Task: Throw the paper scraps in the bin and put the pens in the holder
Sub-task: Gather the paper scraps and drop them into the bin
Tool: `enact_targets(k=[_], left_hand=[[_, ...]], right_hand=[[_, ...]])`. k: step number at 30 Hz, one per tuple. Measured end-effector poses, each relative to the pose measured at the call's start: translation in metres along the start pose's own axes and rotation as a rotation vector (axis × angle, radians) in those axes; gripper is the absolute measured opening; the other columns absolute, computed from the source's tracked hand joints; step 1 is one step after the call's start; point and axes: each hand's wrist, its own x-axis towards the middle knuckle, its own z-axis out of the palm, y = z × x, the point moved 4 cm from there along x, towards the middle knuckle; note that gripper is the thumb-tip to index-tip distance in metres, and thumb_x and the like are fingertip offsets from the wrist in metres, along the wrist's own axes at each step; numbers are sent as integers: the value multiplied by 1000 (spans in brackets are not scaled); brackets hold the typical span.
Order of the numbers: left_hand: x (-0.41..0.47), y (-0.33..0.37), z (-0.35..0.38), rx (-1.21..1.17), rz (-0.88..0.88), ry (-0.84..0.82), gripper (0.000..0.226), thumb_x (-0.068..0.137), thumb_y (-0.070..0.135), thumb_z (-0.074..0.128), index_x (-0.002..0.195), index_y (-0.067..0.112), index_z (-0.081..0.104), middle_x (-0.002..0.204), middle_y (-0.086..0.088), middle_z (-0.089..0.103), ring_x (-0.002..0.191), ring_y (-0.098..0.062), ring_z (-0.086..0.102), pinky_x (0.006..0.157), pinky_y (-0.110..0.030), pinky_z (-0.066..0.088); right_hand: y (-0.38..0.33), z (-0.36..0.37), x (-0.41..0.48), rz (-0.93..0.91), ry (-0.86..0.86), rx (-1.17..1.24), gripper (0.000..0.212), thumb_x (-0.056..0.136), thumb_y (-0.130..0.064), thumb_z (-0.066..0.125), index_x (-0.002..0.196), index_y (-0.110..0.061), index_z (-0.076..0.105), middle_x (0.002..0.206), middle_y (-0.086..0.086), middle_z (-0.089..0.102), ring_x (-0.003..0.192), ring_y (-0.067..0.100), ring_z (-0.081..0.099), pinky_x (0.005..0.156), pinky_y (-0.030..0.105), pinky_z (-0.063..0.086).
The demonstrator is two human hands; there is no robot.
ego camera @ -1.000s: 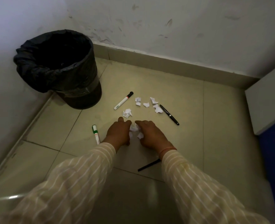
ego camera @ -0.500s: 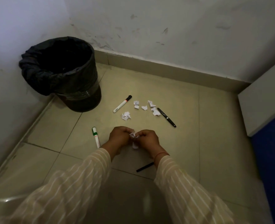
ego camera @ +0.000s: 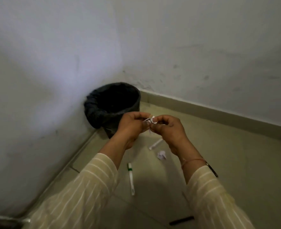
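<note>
Bin (ego camera: 120, 103), black, lined with a dark bag, is seen in the far corner where the two walls meet. Interior is too dark for its contents to be made out.

Tiled floor (ego camera: 227, 154) is noted, pale, with skirting along both walls.

Left hand (ego camera: 130, 125) and right hand (ego camera: 168, 128) are held together in the air, in front of the bin's near rim. Both are curled closed, fingertips pinched onto a small bunch of white paper scraps (ego camera: 149, 120) shared between them.

Green-banded marker (ego camera: 130, 178) is seen lying on the floor, near left. White marker (ego camera: 155, 144) lies further off, partly hidden by the right wrist. Black pen (ego camera: 212, 171) is mostly covered by the right sleeve. Another dark pen (ego camera: 181, 220) lies at the near edge.

One crumpled scrap (ego camera: 161, 155) is left on the floor, just beside the white marker.
</note>
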Motion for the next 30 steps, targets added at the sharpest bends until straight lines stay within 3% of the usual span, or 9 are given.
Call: enact_targets(k=[6,9,12,14,17,19,22,26,30], left_hand=[[14,99,-66,125,276,181,27,87,-5,71,95,20,81,91,-3,82,81,-16,77,73,-28,62],[44,108,-105,340,215,274,31,82,-1,74,98,24,79,102,-1,80,96,-19,76,89,-37,61],[59,92,-133,708,87,262,54,74,8,72,126,19,71,125,-6,73,116,-25,67,104,-42,54],[60,84,-141,648,99,266,58,76,4,66,131,20,69,128,-4,72,118,-24,67,105,-43,54],[60,79,-131,548,197,262,56,81,-6,58,126,24,72,128,-2,72,118,-18,67,107,-39,53],[58,77,-114,500,238,242,54,83,-6,57,124,25,73,125,0,73,116,-16,68,106,-35,53],[54,73,-78,381,287,175,44,89,-6,60,123,19,73,114,-2,75,106,-18,71,89,-28,58],[39,23,4,362,215,-91,44,84,-11,62,117,16,73,107,-8,75,104,-23,72,94,-35,58],[23,-60,65,648,116,-284,46,87,-1,65,127,19,72,127,-5,72,116,-20,67,108,-38,51]], right_hand=[[-84,81,54,-253,28,-13,16,79,-10,84,94,-9,80,93,7,81,85,20,77,81,33,61],[-88,110,80,-255,-43,-236,23,83,-14,78,107,-17,80,106,6,80,99,24,75,94,40,61],[-74,105,88,-221,-111,-533,35,90,-13,70,125,-18,74,127,9,73,117,27,68,102,34,54],[-64,86,87,-208,-68,-480,34,90,-7,66,122,-17,75,125,8,74,115,26,69,105,40,55],[-44,49,79,-128,52,-181,23,89,-1,67,106,-11,78,101,9,78,96,28,75,95,47,62],[-35,24,69,-45,121,27,16,93,4,63,103,-3,74,89,11,73,88,29,73,85,35,64],[-23,-19,52,50,235,153,13,95,4,60,97,-4,70,85,12,68,80,24,69,73,25,63],[31,-91,25,162,458,-174,19,88,-12,62,77,-20,76,86,13,76,80,27,73,85,43,64],[94,-137,-15,279,419,-711,27,91,-10,59,109,-8,79,121,17,76,117,34,68,95,28,49]])
